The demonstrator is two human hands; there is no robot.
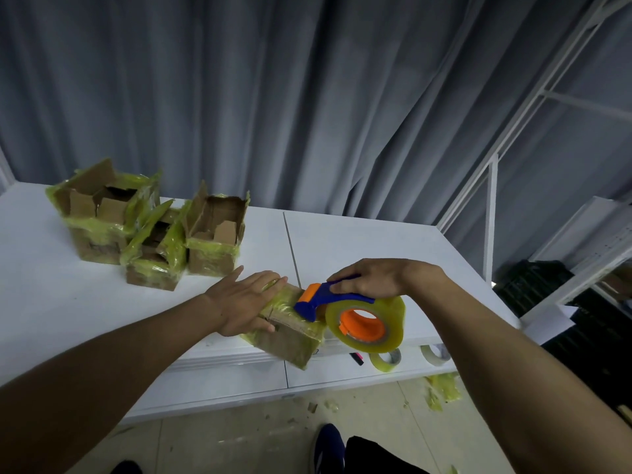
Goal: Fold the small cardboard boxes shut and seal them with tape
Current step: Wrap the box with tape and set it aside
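Note:
A small cardboard box (pixel 290 336), closed and wrapped in yellowish tape, lies at the front edge of the white table (pixel 359 241). My left hand (pixel 244 301) presses flat on the box's left top with straight fingers. My right hand (pixel 371 278) grips the blue handle of a tape dispenser (pixel 328 299). Its blue and orange head touches the box top, and its tape roll (pixel 365 323) with an orange core hangs off the box's right side.
Three open, tape-wrapped cardboard boxes (pixel 150 230) stand at the table's back left. Two spare tape rolls (pixel 386 359) and a dark pen (pixel 355 358) lie on a lower ledge. Tape scraps (pixel 441 391) litter the floor. A white metal rack (pixel 492 213) stands right.

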